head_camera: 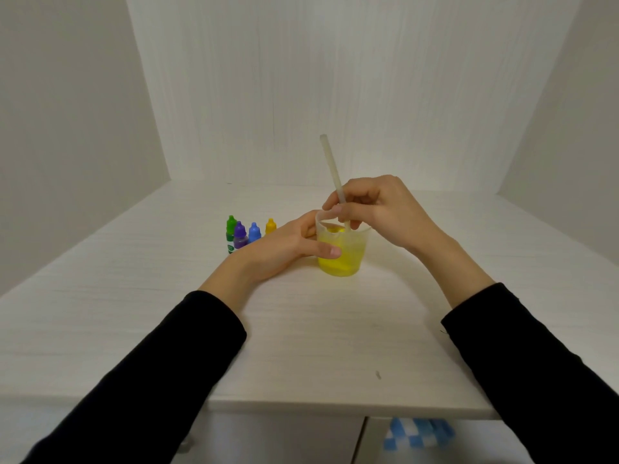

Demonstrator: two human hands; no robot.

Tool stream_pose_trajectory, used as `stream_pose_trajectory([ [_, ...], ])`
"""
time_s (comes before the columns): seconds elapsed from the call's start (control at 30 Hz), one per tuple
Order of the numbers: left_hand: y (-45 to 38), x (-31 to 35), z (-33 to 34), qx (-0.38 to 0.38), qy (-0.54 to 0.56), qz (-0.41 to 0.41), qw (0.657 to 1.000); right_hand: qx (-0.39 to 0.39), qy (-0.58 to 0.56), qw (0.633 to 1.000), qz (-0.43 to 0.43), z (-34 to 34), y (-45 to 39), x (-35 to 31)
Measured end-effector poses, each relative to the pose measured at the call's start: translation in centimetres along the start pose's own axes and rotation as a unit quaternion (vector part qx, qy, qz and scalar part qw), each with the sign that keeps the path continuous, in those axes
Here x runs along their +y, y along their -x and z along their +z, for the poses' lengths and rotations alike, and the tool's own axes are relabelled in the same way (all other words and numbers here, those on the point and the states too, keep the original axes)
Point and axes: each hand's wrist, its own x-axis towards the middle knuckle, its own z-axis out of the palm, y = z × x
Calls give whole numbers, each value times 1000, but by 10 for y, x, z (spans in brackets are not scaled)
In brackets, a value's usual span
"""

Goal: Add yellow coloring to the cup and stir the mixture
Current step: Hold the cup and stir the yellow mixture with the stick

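A clear plastic cup (348,252) with yellow liquid stands on the white table (301,346). My left hand (284,249) grips the cup from its left side, thumb across the front. My right hand (378,209) pinches a pale stirring stick (330,165) above the cup; the stick's lower end is in the liquid and its top leans to the left. The yellow coloring bottle (270,226) stands capped just behind my left hand, partly hidden by it.
Green (230,233), purple (239,235) and blue (254,232) dropper bottles stand in a row left of the yellow one. White walls close in the table at the back and both sides. The table's front edge runs near the bottom.
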Motion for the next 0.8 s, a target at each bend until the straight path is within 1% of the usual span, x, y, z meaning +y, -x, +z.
stream_pose_trajectory([
  [0.3,0,0,1,-2,1,5,1000,12,-28,1000,3,7,-1,1],
  [0.5,0,1,1,3,2,-4,1000,27,-5,1000,-1,10,-2,5],
  [0.63,-1,1,1,-3,5,0,1000,44,26,999,-7,10,-4,8],
  [0.8,0,1,1,0,8,-4,1000,45,116,992,-21,3,-6,11],
])
